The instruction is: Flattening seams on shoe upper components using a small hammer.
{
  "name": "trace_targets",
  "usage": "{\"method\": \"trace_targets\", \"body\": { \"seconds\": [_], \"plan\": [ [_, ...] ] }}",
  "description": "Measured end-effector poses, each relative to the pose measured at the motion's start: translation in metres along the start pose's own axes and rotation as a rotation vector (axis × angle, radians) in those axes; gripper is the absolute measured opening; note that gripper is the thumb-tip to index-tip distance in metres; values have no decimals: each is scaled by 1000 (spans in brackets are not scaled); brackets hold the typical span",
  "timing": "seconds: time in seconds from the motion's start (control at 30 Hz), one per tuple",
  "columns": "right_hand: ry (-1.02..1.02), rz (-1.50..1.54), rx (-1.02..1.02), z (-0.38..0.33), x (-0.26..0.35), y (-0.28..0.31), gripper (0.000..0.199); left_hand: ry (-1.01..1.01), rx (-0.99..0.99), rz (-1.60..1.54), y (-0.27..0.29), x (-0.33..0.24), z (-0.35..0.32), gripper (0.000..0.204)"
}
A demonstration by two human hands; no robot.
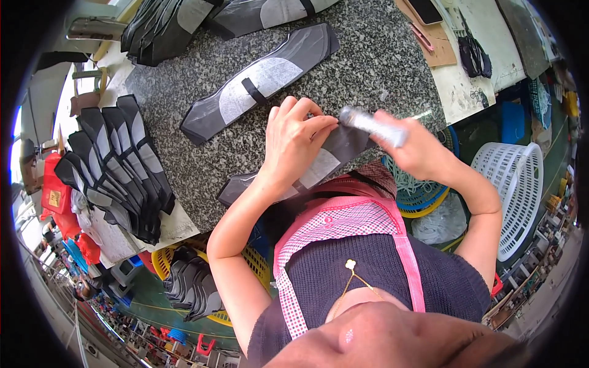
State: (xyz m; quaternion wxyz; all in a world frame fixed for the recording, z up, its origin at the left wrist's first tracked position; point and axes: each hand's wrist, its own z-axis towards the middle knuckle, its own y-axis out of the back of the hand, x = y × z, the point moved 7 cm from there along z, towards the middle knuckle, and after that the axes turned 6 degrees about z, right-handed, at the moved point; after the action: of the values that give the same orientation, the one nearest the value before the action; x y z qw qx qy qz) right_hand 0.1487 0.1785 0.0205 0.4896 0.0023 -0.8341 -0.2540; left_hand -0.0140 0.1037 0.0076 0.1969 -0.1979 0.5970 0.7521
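Observation:
My left hand is closed, thumb and forefinger pinching the edge of a dark grey shoe-upper piece at the near edge of the stone slab. This piece carries a pale grey patch and runs partly under my left wrist. In my closed right hand is a silvery hammer, blurred by motion. Its rounded end is just right of my left fingertips; whether it touches the piece I cannot tell. Beyond my left hand, a similar upper piece lies flat with a light half-round patch and a short black strap.
The speckled slab lies on a worktable. Stacked upper pieces lie at its left; more lie at the far left. A phone and black cord are far right. Baskets, including a white one, stand below.

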Motion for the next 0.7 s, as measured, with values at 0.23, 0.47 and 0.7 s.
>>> {"method": "trace_targets", "body": {
  "seconds": [0.23, 0.47, 0.7],
  "plan": [
    [118, 36, -142, 6, 8, 13, 17, 6, 22, -58, 0, 0, -11, 8],
    [187, -97, -48, 2, 0, -5, 12, -116, 43, 26, -3, -20, -18, 19],
    [263, -70, -52, 3, 0, -13, 15, 52, 62, -105, -4, -2, -16, 12]
  ]
}}
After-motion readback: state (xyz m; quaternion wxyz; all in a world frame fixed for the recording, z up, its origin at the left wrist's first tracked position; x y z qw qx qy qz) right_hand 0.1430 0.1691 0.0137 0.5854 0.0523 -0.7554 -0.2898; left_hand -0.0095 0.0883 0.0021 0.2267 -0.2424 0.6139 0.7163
